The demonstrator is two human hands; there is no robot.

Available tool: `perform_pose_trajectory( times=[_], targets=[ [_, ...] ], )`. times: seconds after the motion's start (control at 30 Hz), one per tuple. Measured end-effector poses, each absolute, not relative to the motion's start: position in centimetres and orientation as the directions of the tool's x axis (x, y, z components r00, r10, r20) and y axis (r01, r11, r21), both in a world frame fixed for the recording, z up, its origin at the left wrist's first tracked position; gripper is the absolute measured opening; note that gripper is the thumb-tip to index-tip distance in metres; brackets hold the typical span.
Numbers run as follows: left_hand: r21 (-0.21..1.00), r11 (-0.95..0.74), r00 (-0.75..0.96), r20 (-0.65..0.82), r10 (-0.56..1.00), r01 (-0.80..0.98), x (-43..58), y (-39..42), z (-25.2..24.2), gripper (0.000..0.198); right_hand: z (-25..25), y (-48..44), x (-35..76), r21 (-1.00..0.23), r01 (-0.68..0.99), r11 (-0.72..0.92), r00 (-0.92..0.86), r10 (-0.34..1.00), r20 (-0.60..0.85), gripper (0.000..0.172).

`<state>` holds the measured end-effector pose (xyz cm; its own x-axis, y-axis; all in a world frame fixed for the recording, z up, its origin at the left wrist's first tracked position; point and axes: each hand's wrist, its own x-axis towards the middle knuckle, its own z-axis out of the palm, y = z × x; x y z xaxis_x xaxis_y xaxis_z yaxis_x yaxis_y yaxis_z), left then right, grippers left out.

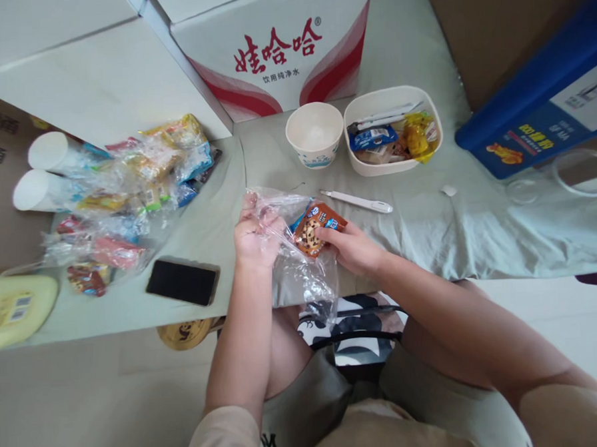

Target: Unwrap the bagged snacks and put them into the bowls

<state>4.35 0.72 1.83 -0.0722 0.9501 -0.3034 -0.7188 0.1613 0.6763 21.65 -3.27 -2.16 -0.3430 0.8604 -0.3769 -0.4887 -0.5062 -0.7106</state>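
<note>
My left hand [260, 233] is closed on the edge of a clear plastic bag [306, 276], which hangs down past the table's front edge. In my right hand [352, 246] is a brown cookie packet [316, 229] with a chocolate-chip cookie printed on it, thumb across its front. The packet is at the bag's mouth; whether it is partly inside, I cannot tell. A bit of blue wrapper shows behind it. Just beyond my right hand lies a white pen-like cutter [357, 200].
Behind stand a paper bowl [314, 134] and a white tub [396, 168] of snack packets. To the left lie bagged snacks [146, 171], two white cups and a phone [183, 281]. A blue box [536, 91] and clear plastic cup [583, 172] are at right; a water carton [279, 51] stands behind.
</note>
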Motion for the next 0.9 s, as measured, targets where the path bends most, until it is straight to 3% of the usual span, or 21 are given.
perform_pose_trajectory(
  times=[0.2,0.33,0.47,0.57,0.67,0.77,0.83,0.9],
  targets=[
    [0.576,0.157,-0.124,-0.418,0.900,-0.802,3.1,0.9,3.1,0.035,-2.2,-2.8,21.5,-0.798,-0.439,-0.413,-0.194,0.911,-0.364,0.046],
    [0.533,0.117,-0.176,-0.467,0.867,-0.838,2.6,1.2,3.3,0.037,-2.1,-2.7,21.8,-0.794,-0.416,-0.444,-0.177,0.896,-0.408,0.046],
    [0.574,0.081,-0.198,-0.407,0.892,-0.815,1.8,1.8,2.8,0.034,-2.2,-2.6,22.0,-0.820,-0.363,-0.443,-0.125,0.895,-0.428,0.046],
    [0.649,0.050,-0.195,-0.301,0.933,-0.759,0.9,2.1,2.0,0.036,-2.4,-2.5,22.2,-0.846,-0.387,-0.367,-0.110,0.929,-0.353,0.045],
    [0.705,0.055,-0.174,-0.248,0.953,-0.707,0.4,2.2,1.3,0.038,-2.4,-2.3,23.1,-0.929,-0.310,-0.201,-0.033,0.979,-0.200,0.042],
    [0.664,0.098,-0.134,-0.289,0.948,-0.742,0.5,2.1,1.0,0.037,-1.8,-1.8,25.8,-0.995,0.002,0.097,0.190,0.977,0.095,0.049],
    [0.643,0.120,-0.109,-0.306,0.946,-0.756,0.9,1.9,1.1,0.035,-1.2,-1.3,28.4,-0.902,0.337,0.271,0.337,0.859,0.384,0.057],
    [0.620,0.124,-0.101,-0.314,0.944,-0.775,1.3,1.7,1.3,0.034,-0.7,-0.5,31.1,-0.737,0.598,0.314,0.356,0.720,0.595,0.058]
  ],
)
